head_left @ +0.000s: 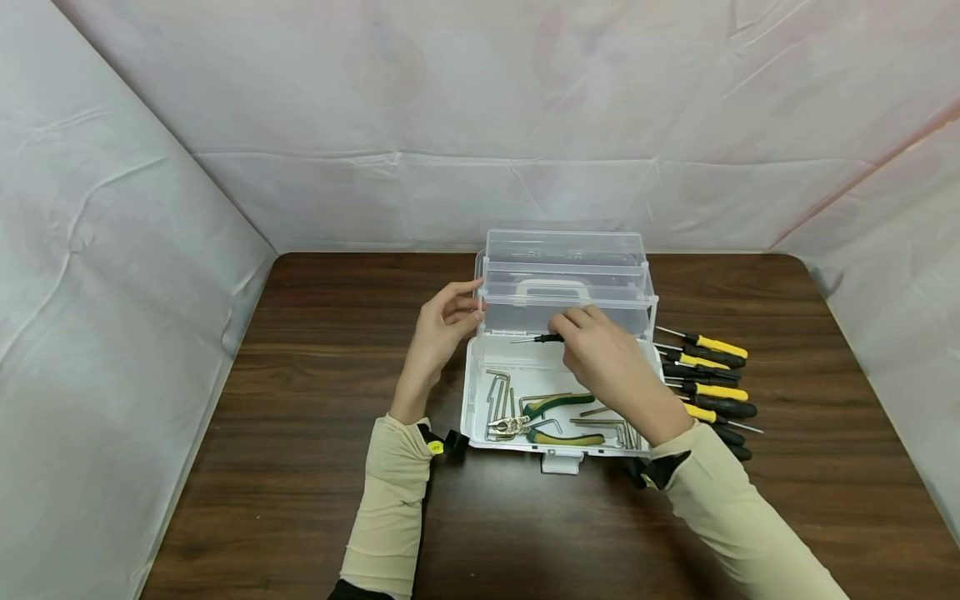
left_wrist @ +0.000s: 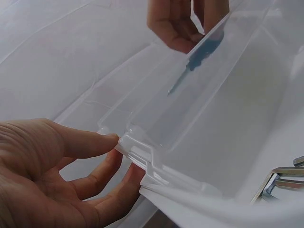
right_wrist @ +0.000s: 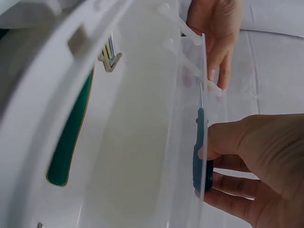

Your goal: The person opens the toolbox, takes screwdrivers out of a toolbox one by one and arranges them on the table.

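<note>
My left hand (head_left: 442, 327) pinches the left end of the clear tray (left_wrist: 142, 156) of a toolbox, thumb above and fingers below. A small dark screwdriver (head_left: 549, 338) is held by its handle in the fingers of my right hand (head_left: 603, 354). Its thin shaft points left. Both wrist views show the screwdriver (right_wrist: 199, 137) through the tray's clear wall. Below the tray is the white toolbox base (head_left: 517, 350), holding pliers (head_left: 558, 402) with green and yellow handles and several hex keys (head_left: 498, 396).
Several yellow-and-black screwdrivers (head_left: 720, 346) lie in a row just right of the toolbox. The box's clear lid (head_left: 562, 243) stands raised at the back, and its white latch (head_left: 561, 463) hangs at the front. White sheeting (head_left: 487, 108) encloses the brown table (head_left: 322, 375).
</note>
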A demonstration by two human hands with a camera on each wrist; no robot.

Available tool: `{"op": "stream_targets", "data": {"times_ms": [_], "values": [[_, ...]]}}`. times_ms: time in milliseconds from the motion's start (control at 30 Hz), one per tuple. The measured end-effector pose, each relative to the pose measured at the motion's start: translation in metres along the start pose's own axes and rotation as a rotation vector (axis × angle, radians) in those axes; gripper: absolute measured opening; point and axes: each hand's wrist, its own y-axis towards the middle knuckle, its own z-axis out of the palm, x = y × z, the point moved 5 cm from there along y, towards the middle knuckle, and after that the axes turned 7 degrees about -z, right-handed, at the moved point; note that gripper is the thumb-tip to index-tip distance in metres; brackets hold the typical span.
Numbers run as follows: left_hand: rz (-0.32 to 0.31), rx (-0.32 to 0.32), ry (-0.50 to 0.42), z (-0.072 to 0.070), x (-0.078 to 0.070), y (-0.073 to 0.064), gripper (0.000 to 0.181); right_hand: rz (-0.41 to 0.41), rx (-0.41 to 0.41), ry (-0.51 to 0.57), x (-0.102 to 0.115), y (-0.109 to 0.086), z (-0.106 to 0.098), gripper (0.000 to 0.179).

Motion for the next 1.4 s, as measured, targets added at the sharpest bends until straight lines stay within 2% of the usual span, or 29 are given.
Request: {"op": "stream_targets", "data": {"times_ms": [233, 533, 767, 1167, 1400], "values": [[-0.001, 0.001, -0.004, -0.001, 0.0, 0.001, 0.048, 0.039, -0.009, 0.035, -0.006, -0.015, -0.016, 0.028], [0.001, -0.005, 0.013, -0.001, 0.001, 0.002, 0.047, 0.082, -0.112, 0.034, -0.022, -0.033, -0.038, 0.025], [0.002, -0.002, 0.008, -0.001, 0.001, 0.003, 0.048, 0.151, -0.146, 0.05, -0.042, -0.055, -0.048, 0.024], [0.009, -0.002, 0.012, -0.003, 0.0, 0.003, 0.048, 0.322, -0.147, 0.046, -0.081, -0.096, -0.053, 0.027], [-0.003, -0.009, 0.006, -0.004, 0.0, 0.002, 0.048, 0.404, -0.126, 0.044, -0.105, -0.123, -0.044, 0.024]]}}
